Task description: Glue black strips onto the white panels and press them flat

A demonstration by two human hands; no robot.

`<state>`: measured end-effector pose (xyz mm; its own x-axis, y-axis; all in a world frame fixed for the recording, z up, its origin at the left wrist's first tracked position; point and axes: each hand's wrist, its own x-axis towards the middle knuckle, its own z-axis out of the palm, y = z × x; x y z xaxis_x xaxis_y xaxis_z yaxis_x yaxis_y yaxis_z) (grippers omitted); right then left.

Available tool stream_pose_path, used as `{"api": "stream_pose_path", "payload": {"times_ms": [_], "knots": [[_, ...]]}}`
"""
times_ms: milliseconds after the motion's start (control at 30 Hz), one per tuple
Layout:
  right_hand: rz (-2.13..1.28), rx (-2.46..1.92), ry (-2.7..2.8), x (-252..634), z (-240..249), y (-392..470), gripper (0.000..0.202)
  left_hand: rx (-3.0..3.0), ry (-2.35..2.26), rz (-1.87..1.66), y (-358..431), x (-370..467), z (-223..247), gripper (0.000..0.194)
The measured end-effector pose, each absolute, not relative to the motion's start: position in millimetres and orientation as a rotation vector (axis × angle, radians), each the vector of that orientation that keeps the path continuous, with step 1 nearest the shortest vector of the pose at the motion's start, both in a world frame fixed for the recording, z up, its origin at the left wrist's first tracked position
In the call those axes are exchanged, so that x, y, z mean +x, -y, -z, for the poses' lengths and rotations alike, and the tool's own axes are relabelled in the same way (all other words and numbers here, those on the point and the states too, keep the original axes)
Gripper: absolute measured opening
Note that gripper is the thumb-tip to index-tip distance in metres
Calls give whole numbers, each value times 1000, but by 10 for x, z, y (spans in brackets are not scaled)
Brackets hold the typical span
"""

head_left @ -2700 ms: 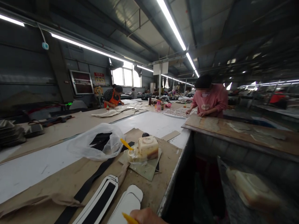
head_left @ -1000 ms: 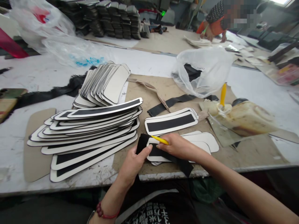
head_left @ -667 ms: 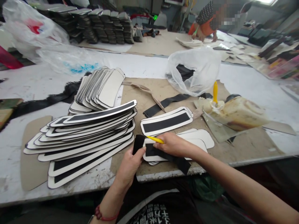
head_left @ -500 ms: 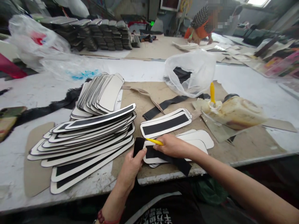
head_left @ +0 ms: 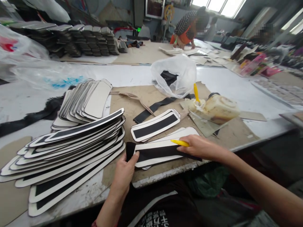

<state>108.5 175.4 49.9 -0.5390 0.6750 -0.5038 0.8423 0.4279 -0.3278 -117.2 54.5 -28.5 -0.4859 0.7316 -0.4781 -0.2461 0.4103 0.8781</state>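
Observation:
A white curved panel [head_left: 151, 145] lies near the table's front edge with a black strip [head_left: 161, 152] along its middle. My left hand [head_left: 124, 171] is closed at the panel's left end, its thumb pressing on the strip, whose dark end sticks out past the panel. Toward the panel's right end, my right hand [head_left: 201, 146] grips a slim yellow stick [head_left: 180, 142] and touches the strip. Another strip-covered panel [head_left: 155, 127] rests just beyond. To the left lies a fanned pile of panels with black strips [head_left: 78, 160].
Plain white panels [head_left: 97, 99] are fanned behind the pile. A clear plastic bag [head_left: 184, 75] holds something black. A stained, yellowish container [head_left: 221, 108] lies at right, a second yellow stick [head_left: 196, 92] beside it. A co-worker [head_left: 187, 28] bends over the far table.
My right hand has moved right along the panel with the yellow stick, and the black strip now lies straighter along it. My left hand stays at the left end. The camera view has shifted.

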Motion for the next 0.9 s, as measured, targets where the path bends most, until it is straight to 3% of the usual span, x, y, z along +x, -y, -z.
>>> {"api": "stream_pose_path", "payload": {"times_ms": [133,367,900], "knots": [[806,1532,-2387,1429,-414,-1752,28,387,-1654,-1218,-517,-1157,316,42],[364,1784,-2205,1301,-228,-1701,34,293,-1717,-1207,-507,-1112,289,44],[503,1664,-2251,1361,-128,-1807,31,171,-1788,-1212,-533,-1047,243,50]]}}
